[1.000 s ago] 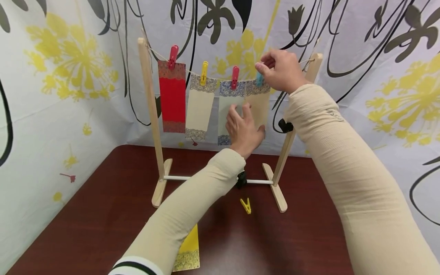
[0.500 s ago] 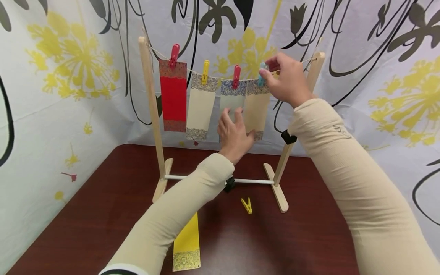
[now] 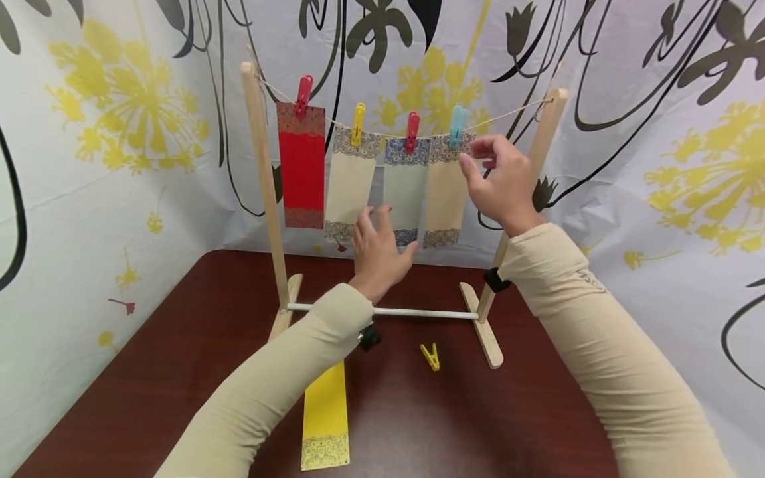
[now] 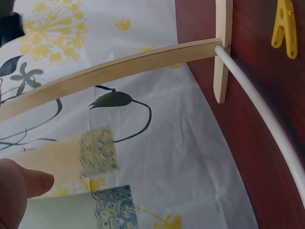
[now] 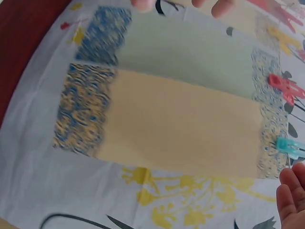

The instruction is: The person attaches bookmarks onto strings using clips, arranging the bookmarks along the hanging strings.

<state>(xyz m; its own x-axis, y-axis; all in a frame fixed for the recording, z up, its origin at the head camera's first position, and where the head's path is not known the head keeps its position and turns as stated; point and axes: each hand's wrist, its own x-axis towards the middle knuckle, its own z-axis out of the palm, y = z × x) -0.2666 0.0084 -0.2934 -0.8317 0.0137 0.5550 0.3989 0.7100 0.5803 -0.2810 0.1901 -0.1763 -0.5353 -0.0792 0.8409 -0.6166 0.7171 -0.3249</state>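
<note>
Four patterned paper cards hang by clothespins from a string: a red card [image 3: 301, 169], a cream card [image 3: 348, 179], a pale green card [image 3: 406, 189] and a tan card [image 3: 445, 192]. A blue clothespin [image 3: 457, 126] clips the tan card. Just right of that card, my right hand [image 3: 503, 179] is held with loosely bent fingers and nothing in it. My left hand [image 3: 379, 255], fingers spread, is in front of the lower ends of the cream and green cards and holds nothing. In the left wrist view only part of the hand [image 4: 19, 191] shows.
A wooden stand with a left post [image 3: 265, 186], right post [image 3: 546, 133] and white crossbar [image 3: 424, 313] carries the string. On the dark table [image 3: 478, 425] lie a yellow clothespin [image 3: 430, 357] and a yellow card [image 3: 325, 425], partly under the left forearm. A patterned cloth [image 3: 627, 166] hangs behind.
My right hand has let go of the blue clothespin and moved down to the right. My left hand has moved left and down, away from the tan card.
</note>
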